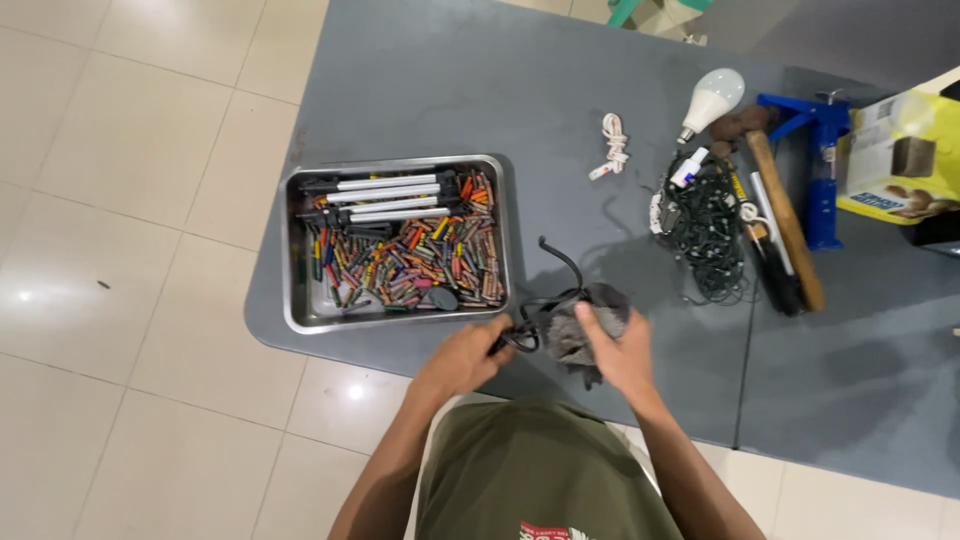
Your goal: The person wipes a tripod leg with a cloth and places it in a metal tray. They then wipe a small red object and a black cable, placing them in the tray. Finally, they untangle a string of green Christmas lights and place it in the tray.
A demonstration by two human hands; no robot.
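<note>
A: Big stuff first?
B: Grey bench (420,90), long axis running lower left to upper right, its far right end cut off by the frame. Steel tray (294,250) sits on the left w/ silver tubes and small coloured sticks, lying mostly across it.
A: And the hands?
B: Both at the near edge. Left hand (468,358) is closed round a black cable (562,262); the cable arcs up and away from the person, free end pointing toward the far side. Right hand (617,352) presses fingers down on a grey cloth (572,335), gripping it.
A: Anything unclear?
B: The cable's lower loops are bunched under the cloth, can't tell how they run. Right side: hammer (785,215) beside a tangle of dark wire (705,230), white bulb (712,98) beyond.
</note>
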